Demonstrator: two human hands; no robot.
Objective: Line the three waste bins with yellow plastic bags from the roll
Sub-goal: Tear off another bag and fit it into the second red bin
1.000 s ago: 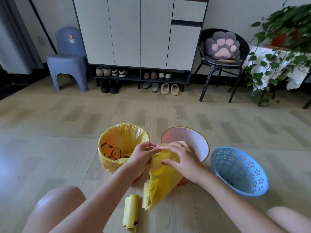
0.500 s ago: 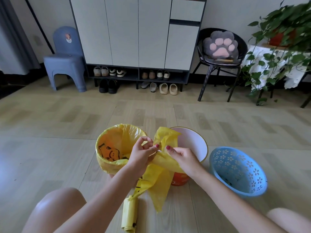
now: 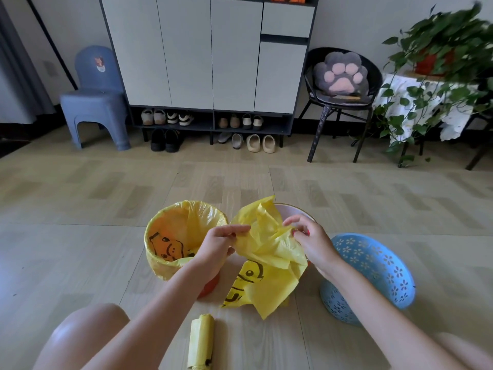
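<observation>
Three bins stand in a row on the floor. A yellow bag lines the left bin [image 3: 170, 263]. The middle bin [image 3: 296, 210], white inside, is mostly hidden behind a loose yellow bag [image 3: 269, 257] with a black duck print. My left hand [image 3: 218, 244] pinches that bag's left edge, and my right hand [image 3: 310, 240] pinches its right edge, holding it spread over the middle bin. The blue perforated bin [image 3: 378, 271] on the right leans and has no bag in it. The yellow bag roll [image 3: 201, 341] lies on the floor near my knees.
A shoe cabinet [image 3: 210, 54] with several pairs of shoes lines the back wall. A blue plastic chair [image 3: 96, 100] stands at its left, a black chair [image 3: 344, 102] with a paw cushion at its right. A trailing plant [image 3: 437, 60] sits on a covered table far right.
My hands have moved apart, pulling the bunched bag open into a wide sheet over the middle bin. The bag's lower part now hangs in front of that bin.
</observation>
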